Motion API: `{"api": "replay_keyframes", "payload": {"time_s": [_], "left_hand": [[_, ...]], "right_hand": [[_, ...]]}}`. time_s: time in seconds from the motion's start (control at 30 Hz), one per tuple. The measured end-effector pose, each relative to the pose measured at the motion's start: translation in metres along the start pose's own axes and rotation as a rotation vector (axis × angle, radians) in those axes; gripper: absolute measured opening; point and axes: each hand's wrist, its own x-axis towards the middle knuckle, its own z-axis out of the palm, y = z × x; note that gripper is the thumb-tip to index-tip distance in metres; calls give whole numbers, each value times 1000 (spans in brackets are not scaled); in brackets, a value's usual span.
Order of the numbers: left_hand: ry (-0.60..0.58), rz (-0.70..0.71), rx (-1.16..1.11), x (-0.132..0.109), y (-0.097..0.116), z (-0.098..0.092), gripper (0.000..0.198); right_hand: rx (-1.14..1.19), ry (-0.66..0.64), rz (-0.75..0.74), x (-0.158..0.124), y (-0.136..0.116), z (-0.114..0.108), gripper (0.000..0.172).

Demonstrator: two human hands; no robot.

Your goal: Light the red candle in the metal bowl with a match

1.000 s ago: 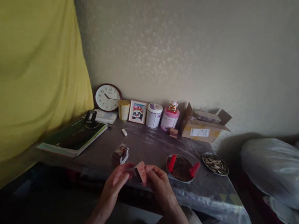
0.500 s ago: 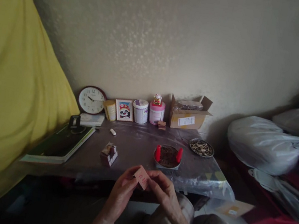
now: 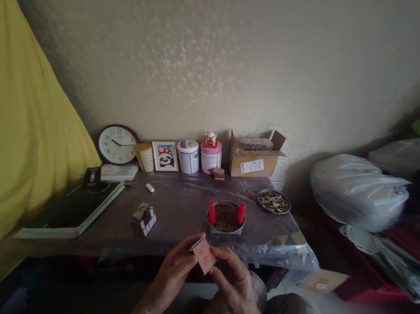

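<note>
A small pinkish matchbox (image 3: 204,256) with red characters on its face is held tilted over the table's front edge. My left hand (image 3: 172,272) grips its left side, where a dark strip shows along the edge. On the opposite side, the fingers of my right hand (image 3: 236,282) are closed against the box; some fingertips are hidden. Just beyond the hands stands a round dish of dark soil-like material (image 3: 226,217), with a red candle (image 3: 212,213) at its left rim and a second red candle (image 3: 241,213) at its right.
A plate of matchsticks (image 3: 274,202) lies to the right. Left on the plastic-covered table (image 3: 180,211) are a block of small boxes (image 3: 143,220), a white oval piece (image 3: 149,188) and a large book (image 3: 74,209). Along the wall stand a clock (image 3: 118,144), tins and a cardboard box (image 3: 254,159).
The matchbox has turned, so its dark-edged side now shows at the upper left. My view has swung slightly right, shifting the table's things leftward. Both hands keep hold.
</note>
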Motion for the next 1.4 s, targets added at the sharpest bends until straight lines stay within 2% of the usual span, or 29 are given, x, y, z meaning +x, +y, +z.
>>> {"api": "replay_keyframes", "payload": {"time_s": [0.27,0.57,0.7,0.97,1.17,1.4], "left_hand": [[-29,-8,-13,-1,-1,1,44],[-28,-40,-140,3,-3,4,40],[-11,-58,-220,4,-6,7,40],[-13,-115,-403,4,-10,17,38],[-30,-162,-407,-1,-15,21,41],[-19,-162,-429,-4,-18,24,42]], "right_hand": [[3,8,-97,-2,-2,-4,25],[-215,46,-204,0,-7,-5,22],[-276,56,-184,-1,-8,-4,19],[-242,91,-4,-3,-19,5,21],[-274,154,-20,-7,-19,10,14],[-454,180,-150,-9,-15,8,13]]}}
